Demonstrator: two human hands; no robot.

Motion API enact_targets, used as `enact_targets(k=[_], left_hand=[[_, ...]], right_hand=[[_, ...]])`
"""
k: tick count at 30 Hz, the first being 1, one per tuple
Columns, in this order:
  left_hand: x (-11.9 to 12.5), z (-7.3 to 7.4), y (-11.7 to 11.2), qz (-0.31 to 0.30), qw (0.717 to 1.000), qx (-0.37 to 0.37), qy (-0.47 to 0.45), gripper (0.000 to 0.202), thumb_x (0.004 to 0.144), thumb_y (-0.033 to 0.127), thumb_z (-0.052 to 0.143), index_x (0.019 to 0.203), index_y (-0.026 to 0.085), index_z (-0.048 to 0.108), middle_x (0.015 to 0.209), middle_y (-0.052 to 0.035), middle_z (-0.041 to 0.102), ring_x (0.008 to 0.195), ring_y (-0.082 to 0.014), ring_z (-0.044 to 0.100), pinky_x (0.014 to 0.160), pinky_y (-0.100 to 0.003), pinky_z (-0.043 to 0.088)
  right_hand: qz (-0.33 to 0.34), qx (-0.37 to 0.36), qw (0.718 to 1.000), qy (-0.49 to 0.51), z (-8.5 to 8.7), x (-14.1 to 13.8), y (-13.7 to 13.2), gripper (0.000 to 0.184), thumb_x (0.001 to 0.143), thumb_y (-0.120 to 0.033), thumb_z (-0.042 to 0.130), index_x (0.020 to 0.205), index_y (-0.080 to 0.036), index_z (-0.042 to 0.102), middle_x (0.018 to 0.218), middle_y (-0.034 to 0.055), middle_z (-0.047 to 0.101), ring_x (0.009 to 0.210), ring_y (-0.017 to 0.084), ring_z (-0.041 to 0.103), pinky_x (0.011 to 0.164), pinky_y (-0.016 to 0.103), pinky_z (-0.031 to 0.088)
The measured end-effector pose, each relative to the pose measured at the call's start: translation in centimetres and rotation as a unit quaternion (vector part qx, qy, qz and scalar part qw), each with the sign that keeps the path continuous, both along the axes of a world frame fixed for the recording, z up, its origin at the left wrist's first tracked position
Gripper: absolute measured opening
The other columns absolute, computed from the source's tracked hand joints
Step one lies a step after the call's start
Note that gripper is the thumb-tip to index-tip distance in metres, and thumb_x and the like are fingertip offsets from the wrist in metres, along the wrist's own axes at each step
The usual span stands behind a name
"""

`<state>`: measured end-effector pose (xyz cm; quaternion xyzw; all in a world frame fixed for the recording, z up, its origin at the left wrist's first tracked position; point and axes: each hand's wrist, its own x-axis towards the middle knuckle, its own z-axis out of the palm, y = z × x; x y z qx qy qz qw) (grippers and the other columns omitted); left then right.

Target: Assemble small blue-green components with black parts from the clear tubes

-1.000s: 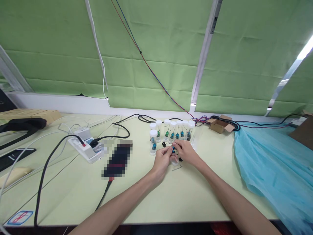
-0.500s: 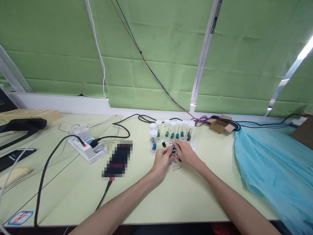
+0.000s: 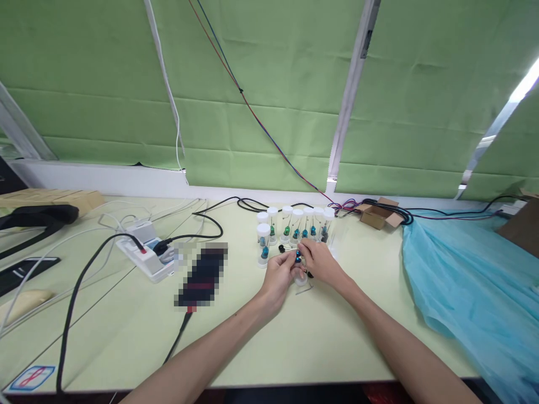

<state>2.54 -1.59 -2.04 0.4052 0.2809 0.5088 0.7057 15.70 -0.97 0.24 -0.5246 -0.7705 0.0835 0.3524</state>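
Mostly green: blinds (image 3: 105, 67) behind, table (image 3: 328, 331) under vials (image 3: 297, 220).

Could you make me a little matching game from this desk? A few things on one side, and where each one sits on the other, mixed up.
Things:
1 power strip
2 cardboard box
3 blue sheet
4 small blue part

Places:
A far right of the table
B held between left hand and right hand
C left side, plugs in it
D by the wall, right of the capped tubes

Pairs: 1-C, 2-D, 3-A, 4-B
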Motion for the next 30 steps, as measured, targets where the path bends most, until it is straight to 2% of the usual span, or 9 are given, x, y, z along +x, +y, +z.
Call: enact_targets(k=[4, 6, 10, 13, 15, 20, 30], left_hand=[[-0.1, 0.4, -0.3, 0.004, 1.000, -0.004, 0.009, 0.029, 0.077, 0.037, 0.070, 0.085, 0.009, 0.068, 0.061, -0.0032, 0.060, 0.055, -0.0098, 0.054, 0.058, -0.023, 0.043], [-0.1, 0.6, -0.3, 0.008, 1.000, -0.006, 0.010, 0.028, 0.077, 0.036, 0.069, 0.085, 0.009, 0.068, 0.061, -0.0036, 0.060, 0.055, -0.0103, 0.054, 0.057, -0.023, 0.043], [-0.1, 0.8, -0.3, 0.009, 1.000, -0.008, -0.002, 0.025, 0.077, 0.034, 0.070, 0.082, 0.010, 0.068, 0.061, -0.0038, 0.060, 0.056, -0.0102, 0.054, 0.056, -0.023, 0.043], [-0.1, 0.7, -0.1, 0.009, 1.000, -0.011, -0.011, 0.023, 0.077, 0.032, 0.070, 0.083, 0.010, 0.068, 0.064, -0.0038, 0.061, 0.056, -0.0097, 0.054, 0.056, -0.023, 0.043], [-0.1, 0.6, 0.0, 0.007, 1.000, -0.009, -0.015, 0.023, 0.077, 0.032, 0.070, 0.084, 0.010, 0.068, 0.066, -0.0035, 0.061, 0.056, -0.0092, 0.054, 0.057, -0.023, 0.044], [-0.1, 0.4, 0.0, 0.003, 1.000, -0.004, -0.020, 0.024, 0.077, 0.032, 0.071, 0.086, 0.010, 0.069, 0.070, -0.0038, 0.063, 0.057, -0.0087, 0.055, 0.058, -0.022, 0.045], [0.1, 0.7, -0.3, 0.023, 0.998, -0.048, -0.020, 0.015, 0.081, 0.021, 0.066, 0.092, 0.011, 0.069, 0.071, -0.0052, 0.065, 0.057, -0.0095, 0.058, 0.060, -0.022, 0.049]], right_hand=[[-0.020, 0.026, 0.999, 0.032, 0.4, 0.8, 0.1, 0.030, 0.095, -0.024, 0.036, 0.066, -0.021, 0.040, 0.061, -0.0007, 0.052, 0.054, 0.014, 0.044, 0.056, 0.026, 0.030], [-0.024, 0.015, 0.999, 0.037, 0.6, 1.2, 0.1, 0.030, 0.094, -0.025, 0.038, 0.065, -0.020, 0.045, 0.060, -0.0006, 0.053, 0.055, 0.014, 0.046, 0.056, 0.026, 0.032], [0.030, -0.088, 0.992, 0.079, 1.2, 1.9, -0.2, 0.016, 0.089, -0.030, 0.050, 0.083, -0.019, 0.060, 0.076, 0.0028, 0.065, 0.059, 0.014, 0.056, 0.054, 0.024, 0.041], [0.070, -0.193, 0.971, 0.126, 1.6, 2.1, -0.5, 0.018, 0.086, -0.029, 0.054, 0.099, -0.019, 0.060, 0.093, 0.0060, 0.069, 0.049, 0.010, 0.057, 0.044, 0.022, 0.042], [0.089, -0.222, 0.961, 0.138, 1.6, 2.2, -0.6, 0.022, 0.084, -0.024, 0.054, 0.104, -0.019, 0.059, 0.094, 0.0060, 0.070, 0.045, 0.009, 0.055, 0.041, 0.021, 0.040], [0.121, -0.188, 0.969, 0.104, 1.1, 2.3, -0.4, 0.033, 0.079, -0.013, 0.051, 0.110, -0.019, 0.060, 0.079, 0.0019, 0.071, 0.043, 0.008, 0.054, 0.044, 0.020, 0.040], [0.106, -0.140, 0.983, 0.049, 1.0, 2.5, -0.3, 0.035, 0.076, -0.010, 0.051, 0.107, -0.017, 0.063, 0.069, 0.0002, 0.068, 0.047, 0.010, 0.054, 0.052, 0.022, 0.039]])
